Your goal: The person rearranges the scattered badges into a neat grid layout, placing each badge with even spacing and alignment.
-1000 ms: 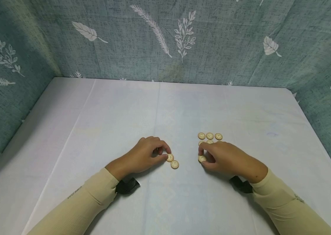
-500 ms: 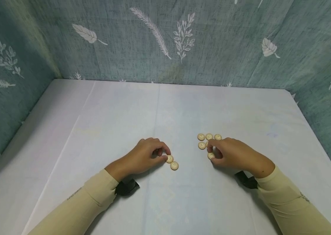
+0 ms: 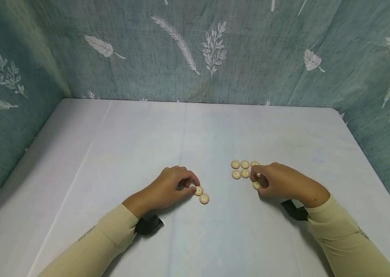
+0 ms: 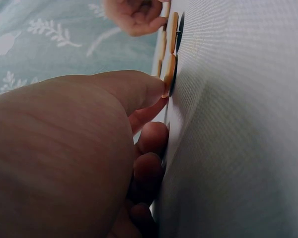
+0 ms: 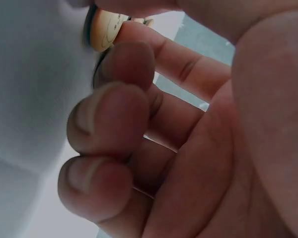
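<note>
Pale wooden buttons lie flat on the white cloth. My left hand (image 3: 169, 189) rests low at mid-table, thumb and index finger pinching the edge of one button (image 3: 199, 191); the thumb also meets that button (image 4: 170, 75) in the left wrist view. A second button (image 3: 204, 199) lies right beside it, toward me. To the right, my right hand (image 3: 282, 185) pinches another button (image 3: 256, 185) between thumb and index finger, just below a small grid. The grid's far row has three buttons, such as the middle button (image 3: 245, 164); two more, including the left button (image 3: 236, 174), show in the nearer row.
The white tablecloth (image 3: 129, 134) has faint creases. Green leaf-patterned fabric (image 3: 139, 54) hangs behind the table and at both sides. A dark wrist strap (image 3: 148, 225) sits under the left wrist, another dark strap (image 3: 294, 210) under the right.
My right hand has moved rightward with its button, from below the grid's left column to below its right end. The left hand stays at its button. The head view has tilted up slightly.
</note>
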### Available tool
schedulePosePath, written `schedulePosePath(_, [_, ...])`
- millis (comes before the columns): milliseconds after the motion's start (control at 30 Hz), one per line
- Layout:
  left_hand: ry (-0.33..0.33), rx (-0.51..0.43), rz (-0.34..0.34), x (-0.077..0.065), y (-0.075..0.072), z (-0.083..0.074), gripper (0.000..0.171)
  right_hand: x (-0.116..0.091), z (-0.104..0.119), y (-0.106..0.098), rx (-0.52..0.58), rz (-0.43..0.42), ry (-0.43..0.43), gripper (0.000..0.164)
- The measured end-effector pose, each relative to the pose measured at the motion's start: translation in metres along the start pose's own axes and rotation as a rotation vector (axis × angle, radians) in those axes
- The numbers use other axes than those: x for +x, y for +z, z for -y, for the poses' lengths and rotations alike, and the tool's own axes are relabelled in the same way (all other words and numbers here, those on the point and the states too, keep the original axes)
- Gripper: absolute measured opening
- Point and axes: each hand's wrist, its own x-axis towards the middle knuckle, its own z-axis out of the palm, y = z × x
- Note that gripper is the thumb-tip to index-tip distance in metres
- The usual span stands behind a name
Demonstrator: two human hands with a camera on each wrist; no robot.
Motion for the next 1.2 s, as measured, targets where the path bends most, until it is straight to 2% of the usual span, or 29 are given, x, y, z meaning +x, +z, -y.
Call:
schedulePosePath(333, [0.007,0.000,-0.011,-0.002,0.003,0.003,0.010,-0.001,-0.001,-0.001,0.041,0.016,0.003,0.021])
schedulePosePath(500, [0.027,0.006,-0.027,-0.002,0.002,0.003,0.010,0.002,0.009,-0.001,0.025,-0.055,-0.004,0.019])
schedulePosePath(800, [0.014,0.013,-0.016,-0.002,0.004,0.002,0.009,0.010,0.045,0.012,-0.040,-0.204,-0.180,0.015])
schedulePosePath(967, [0.033,0.018,-0.036,-0.003,0.003,0.003,0.009,0.021,0.063,0.021,-0.069,-0.195,-0.244,0.015])
schedulePosePath(1200, [0.029,0.011,-0.033,-0.004,0.002,0.003,0.010,0.032,0.080,0.032,-0.103,-0.186,-0.305,0.014])
